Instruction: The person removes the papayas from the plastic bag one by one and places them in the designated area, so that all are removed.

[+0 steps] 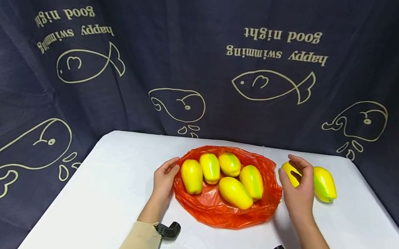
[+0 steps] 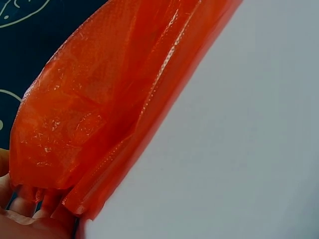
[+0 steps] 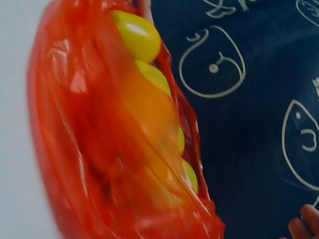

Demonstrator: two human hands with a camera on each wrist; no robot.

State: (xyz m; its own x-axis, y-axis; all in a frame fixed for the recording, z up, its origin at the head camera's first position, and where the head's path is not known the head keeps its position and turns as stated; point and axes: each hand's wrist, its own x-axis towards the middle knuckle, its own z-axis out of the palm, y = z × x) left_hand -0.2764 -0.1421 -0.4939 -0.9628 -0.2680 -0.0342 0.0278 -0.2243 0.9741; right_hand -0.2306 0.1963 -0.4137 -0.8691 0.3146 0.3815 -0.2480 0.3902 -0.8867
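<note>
A red plastic bag [image 1: 221, 217] lies spread open on the white table, with several yellow-green, mango-shaped fruits [image 1: 235, 192] inside. My left hand [image 1: 164, 182] holds the bag's left rim; in the left wrist view, its fingers [image 2: 25, 206] show behind and under the red film [image 2: 75, 114]. To the right of the bag, my right hand [image 1: 299, 197] is raised with fingers and thumb apart. Behind it sits one loose fruit [image 1: 291, 174], partly hidden by the hand, and another fruit [image 1: 324, 184] lies just right of it. The right wrist view shows the bag's side and only fingertips [image 3: 310, 219].
The white table [image 1: 102, 196] extends to both sides and toward me. A dark blue curtain [image 1: 210, 56] with fish and whale drawings hangs behind and beside it. Each wrist carries a black camera mount [image 1: 169, 229].
</note>
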